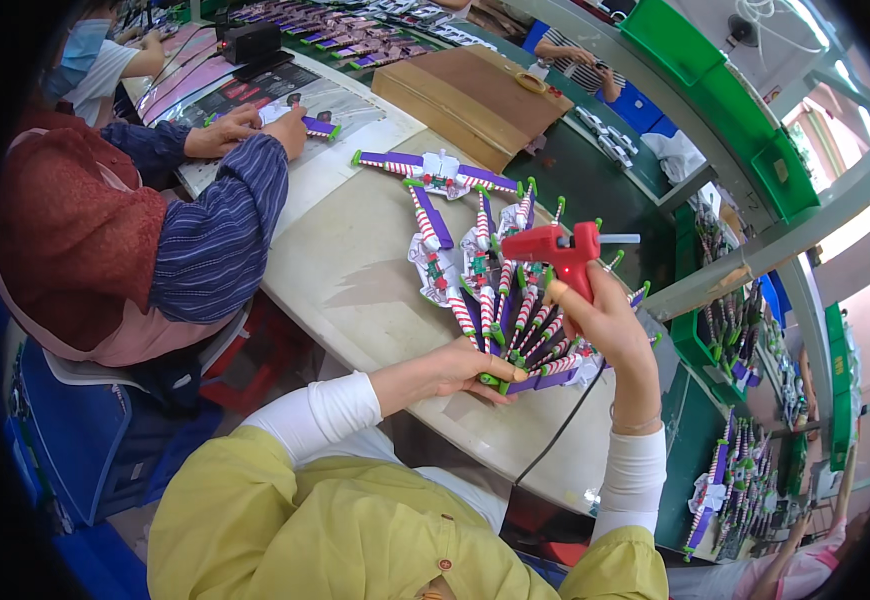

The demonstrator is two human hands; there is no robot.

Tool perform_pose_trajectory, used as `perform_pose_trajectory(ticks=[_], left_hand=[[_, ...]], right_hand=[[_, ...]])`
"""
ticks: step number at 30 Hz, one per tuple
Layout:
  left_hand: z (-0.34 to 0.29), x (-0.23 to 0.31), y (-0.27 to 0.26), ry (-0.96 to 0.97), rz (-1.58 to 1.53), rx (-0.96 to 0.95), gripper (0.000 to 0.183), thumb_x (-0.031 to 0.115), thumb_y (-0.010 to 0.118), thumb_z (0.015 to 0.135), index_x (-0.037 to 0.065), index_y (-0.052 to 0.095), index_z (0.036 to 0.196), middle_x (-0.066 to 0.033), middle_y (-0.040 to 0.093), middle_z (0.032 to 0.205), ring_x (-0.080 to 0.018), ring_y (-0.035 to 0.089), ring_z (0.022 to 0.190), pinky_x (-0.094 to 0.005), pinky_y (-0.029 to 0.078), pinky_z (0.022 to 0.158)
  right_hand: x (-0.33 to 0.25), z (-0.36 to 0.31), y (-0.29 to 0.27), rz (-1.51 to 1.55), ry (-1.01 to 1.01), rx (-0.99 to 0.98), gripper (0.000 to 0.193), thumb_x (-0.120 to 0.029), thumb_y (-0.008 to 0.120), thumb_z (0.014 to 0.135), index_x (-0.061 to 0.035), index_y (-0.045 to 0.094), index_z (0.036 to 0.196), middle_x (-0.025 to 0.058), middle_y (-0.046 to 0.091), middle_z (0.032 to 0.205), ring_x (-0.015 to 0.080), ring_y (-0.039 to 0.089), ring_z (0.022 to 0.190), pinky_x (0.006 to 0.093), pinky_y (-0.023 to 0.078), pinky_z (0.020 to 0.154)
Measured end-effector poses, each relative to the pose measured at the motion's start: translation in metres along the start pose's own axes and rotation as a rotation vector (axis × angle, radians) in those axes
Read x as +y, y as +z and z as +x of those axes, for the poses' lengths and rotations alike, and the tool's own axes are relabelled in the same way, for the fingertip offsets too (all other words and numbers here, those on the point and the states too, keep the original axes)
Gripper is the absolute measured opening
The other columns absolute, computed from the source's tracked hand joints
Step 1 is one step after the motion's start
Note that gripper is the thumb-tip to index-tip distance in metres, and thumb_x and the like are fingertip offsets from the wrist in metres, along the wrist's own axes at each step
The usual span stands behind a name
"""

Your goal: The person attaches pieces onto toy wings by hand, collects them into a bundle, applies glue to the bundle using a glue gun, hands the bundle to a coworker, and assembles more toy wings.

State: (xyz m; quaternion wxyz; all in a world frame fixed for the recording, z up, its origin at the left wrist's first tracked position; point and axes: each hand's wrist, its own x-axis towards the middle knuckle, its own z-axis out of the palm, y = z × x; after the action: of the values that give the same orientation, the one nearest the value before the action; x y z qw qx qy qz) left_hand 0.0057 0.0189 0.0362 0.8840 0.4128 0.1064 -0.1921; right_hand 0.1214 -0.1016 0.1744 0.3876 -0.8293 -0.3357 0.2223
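Observation:
A red hot glue gun [551, 244] is gripped in my right hand [610, 318], its nozzle pointing left and a pale glue stick coming out of its back. My left hand [445, 369] pinches the green tip of a purple toy wing piece [545, 379] at the near side of the table. That wing has a white middle part, partly covered by other pieces. Several similar wing pieces, with red-and-white striped edges and green ends, lie fanned out beyond my hands. One more wing piece [439, 174] lies crosswise at the far side of them.
The glue gun's black cord [565, 428] runs down over the table edge. A brown cardboard box [470, 98] stands farther back. On my left a co-worker [105, 240] handles another wing piece. Green bins [697, 345] and stacked wing pieces line the right, beside a grey metal post [735, 275].

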Motion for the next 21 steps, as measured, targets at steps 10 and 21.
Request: perform_pose_trajectory(ticks=[10,21], left_hand=[[0.004,-0.001,0.0,0.003,-0.04,0.014,0.035,0.001,0.072,0.078,0.004,0.062,0.112,-0.0066,0.068,0.1,-0.0231,0.068,0.085,-0.0376,0.061,0.073],[0.0,0.0,0.0,0.018,-0.004,0.014,0.035,0.003,0.07,0.081,0.002,0.061,0.115,-0.0086,0.068,0.103,-0.0251,0.069,0.087,-0.0366,0.06,0.074]], right_hand=[[0.009,-0.017,0.002,-0.077,-0.012,-0.152,0.029,-0.023,0.065,0.091,0.0005,0.052,0.103,0.0012,0.053,0.067,0.0075,0.05,0.053,0.0238,0.039,0.047],[0.001,0.007,0.01,0.06,-0.021,-0.057,0.03,-0.024,0.061,0.093,-0.0005,0.05,0.107,0.0051,0.06,0.079,0.0072,0.051,0.052,0.0232,0.038,0.045]])
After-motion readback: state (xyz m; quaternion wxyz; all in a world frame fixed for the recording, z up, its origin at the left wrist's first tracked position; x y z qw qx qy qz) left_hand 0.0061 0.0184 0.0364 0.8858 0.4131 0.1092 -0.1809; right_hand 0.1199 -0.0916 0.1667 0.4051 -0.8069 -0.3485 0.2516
